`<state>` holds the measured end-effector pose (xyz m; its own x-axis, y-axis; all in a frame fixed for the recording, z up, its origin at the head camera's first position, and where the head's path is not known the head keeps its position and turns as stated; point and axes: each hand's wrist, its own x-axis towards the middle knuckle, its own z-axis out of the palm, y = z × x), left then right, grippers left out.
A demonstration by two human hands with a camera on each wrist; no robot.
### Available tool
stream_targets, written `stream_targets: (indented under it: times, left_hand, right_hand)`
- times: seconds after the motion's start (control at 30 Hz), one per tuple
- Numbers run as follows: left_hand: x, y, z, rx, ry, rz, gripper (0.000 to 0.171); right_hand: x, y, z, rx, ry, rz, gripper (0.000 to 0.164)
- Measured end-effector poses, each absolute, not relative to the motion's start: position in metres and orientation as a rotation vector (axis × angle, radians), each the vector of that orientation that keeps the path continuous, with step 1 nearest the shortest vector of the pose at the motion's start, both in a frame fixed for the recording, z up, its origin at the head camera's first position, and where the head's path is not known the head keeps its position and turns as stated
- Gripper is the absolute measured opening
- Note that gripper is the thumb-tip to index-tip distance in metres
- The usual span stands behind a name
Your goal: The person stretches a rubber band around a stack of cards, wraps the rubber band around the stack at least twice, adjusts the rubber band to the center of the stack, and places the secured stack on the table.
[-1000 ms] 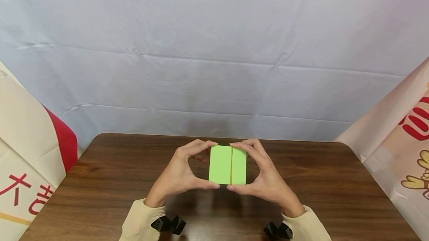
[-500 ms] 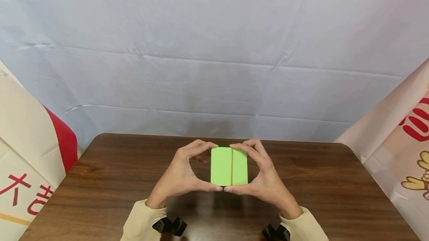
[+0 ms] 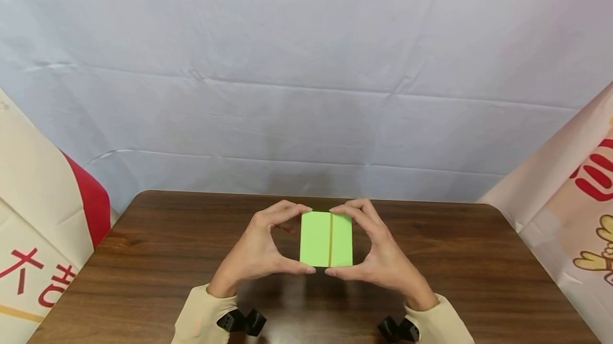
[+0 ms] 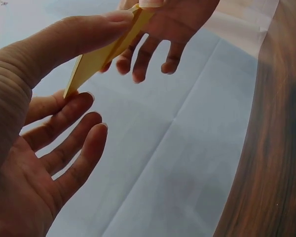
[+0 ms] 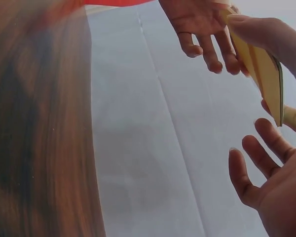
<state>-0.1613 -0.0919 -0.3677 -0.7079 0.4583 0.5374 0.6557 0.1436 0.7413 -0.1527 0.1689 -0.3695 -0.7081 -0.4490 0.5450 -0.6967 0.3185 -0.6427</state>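
Observation:
A flat, nearly square lime-green pad (image 3: 314,238) with a narrow tan band running down it is held up between both hands in the head view. My left hand (image 3: 258,243) pinches its left part, thumb at the near edge and index finger at the far edge. The right hand (image 3: 383,251) grips the right part the same way, and the two thumb tips lie a small gap apart. Seen nearly edge-on, the thin pad (image 4: 91,66) looks yellowish in the left wrist view. In the right wrist view, the other right-hand fingers (image 5: 259,155) spread away from the pad (image 5: 261,69).
Below the hands is a dark brown wooden table (image 3: 158,259) with rounded far corners. A pale grey-blue cloth (image 3: 306,94) hangs behind it. Printed cloths (image 3: 43,216) flank both sides. Black devices (image 3: 241,321) sit at the cream cuffs.
The pad has shifted slightly toward the near side over the second. The thumb tips drew closer together, then moved a little apart again. Both hands keep their hold.

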Motion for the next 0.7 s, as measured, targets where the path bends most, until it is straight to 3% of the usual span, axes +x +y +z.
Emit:
stream_targets:
  times: [0.7]
  left_hand:
    - [-0.1624,-0.0938,-0.3647,-1.136,-2.191,-1.602,0.083]
  right_hand:
    - [-0.1525,0.1682,-0.3677,1.108,-2.274,1.329,0.093]
